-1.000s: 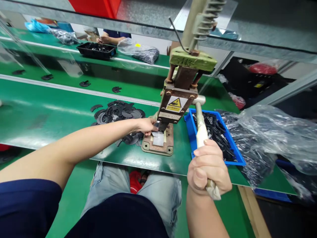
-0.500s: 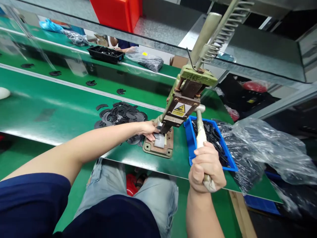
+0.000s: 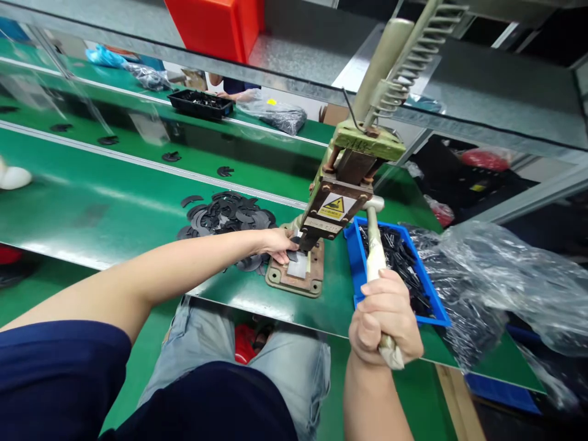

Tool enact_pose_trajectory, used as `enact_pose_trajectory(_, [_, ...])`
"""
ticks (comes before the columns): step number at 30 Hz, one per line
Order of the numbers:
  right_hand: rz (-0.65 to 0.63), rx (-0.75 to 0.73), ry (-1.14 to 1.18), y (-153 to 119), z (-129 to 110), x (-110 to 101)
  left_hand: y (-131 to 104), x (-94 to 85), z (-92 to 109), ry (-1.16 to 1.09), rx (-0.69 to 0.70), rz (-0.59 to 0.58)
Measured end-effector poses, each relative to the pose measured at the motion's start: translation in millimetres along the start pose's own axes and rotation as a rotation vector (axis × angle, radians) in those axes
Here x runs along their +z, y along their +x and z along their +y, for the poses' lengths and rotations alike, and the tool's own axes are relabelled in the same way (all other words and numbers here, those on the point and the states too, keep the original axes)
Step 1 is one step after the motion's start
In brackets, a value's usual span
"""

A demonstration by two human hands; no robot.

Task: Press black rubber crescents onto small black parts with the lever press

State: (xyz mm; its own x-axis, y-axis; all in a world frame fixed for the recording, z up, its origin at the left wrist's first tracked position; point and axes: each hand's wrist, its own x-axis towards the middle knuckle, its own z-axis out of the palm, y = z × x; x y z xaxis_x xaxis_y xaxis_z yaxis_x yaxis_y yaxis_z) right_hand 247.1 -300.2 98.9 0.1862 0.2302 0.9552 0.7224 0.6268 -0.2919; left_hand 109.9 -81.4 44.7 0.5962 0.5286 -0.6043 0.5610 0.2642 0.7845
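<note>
A green hand press point(image 3: 353, 144) with a yellow warning label stands on the green bench. My right hand point(image 3: 386, 315) is wrapped round its lever handle point(image 3: 375, 248), which is bound in pale tape. At the press base point(image 3: 294, 288), my left hand point(image 3: 277, 244) pinches a thin black flat piece point(image 3: 293, 255) under the ram point(image 3: 313, 239). Part of that piece is hidden by the fingers and the ram. Just behind my left forearm lies a pile of black curved flat pieces point(image 3: 229, 215).
A blue bin point(image 3: 357, 254) of narrow black parts stands right of the press, beside clear plastic bags point(image 3: 496, 269). Beyond the bench, black pieces point(image 3: 171, 157) lie spaced along a green belt. A black tray point(image 3: 202, 105) sits near another person. Overhead runs a metal shelf point(image 3: 298, 52).
The view has shifted slightly. Both hands keep their places, the left at the press base with the black piece, the right on the lever handle, which stands at about the same angle.
</note>
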Motion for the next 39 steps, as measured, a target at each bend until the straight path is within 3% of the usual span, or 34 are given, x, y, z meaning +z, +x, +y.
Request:
enact_pose_trajectory(6, [-0.029, -0.018, 0.003, 0, 3, -1, -10, -2.6, -4, 0.081, 0.104, 0.131])
enact_pose_trajectory(10, [-0.013, -0.004, 0.015, 0, 5, 1, -23, -5.7, 2, 0.047, 0.089, 0.087])
enact_pose_trajectory(13, [-0.013, -0.024, 0.03, 1, 6, 1, -35, -14.2, 8, 0.025, 0.198, 0.03])
enact_pose_trajectory(15, [-0.021, -0.041, 0.036, 3, 6, 1, -44, -28.5, 8, 0.101, 0.286, 0.056])
enact_pose_trajectory(17, [-0.028, -0.04, 0.032, 4, 5, 1, -56, -49.6, -2, 0.257, 0.376, 0.177])
enact_pose_trajectory(20, [-0.018, -0.03, 0.029, 4, 5, 2, -78, -83.1, -35, 0.584, 0.499, 0.393])
enact_pose_trajectory(23, [0.009, -0.041, 0.044, 3, 7, 5, -96, -100.6, -75, 0.923, 0.543, 0.429])
enact_pose_trajectory(26, [0.063, -0.064, 0.055, 1, 11, 8, -102, -97.8, -104, 1.122, 0.574, 0.381])
enact_pose_trajectory(28, [0.081, -0.076, 0.054, 1, 12, 9, -99, -91.9, -112, 1.197, 0.556, 0.381])
enact_pose_trajectory(39, [0.038, -0.04, 0.024, 3, 7, 6, -74, -93.9, -96, 1.313, 0.461, 0.333])
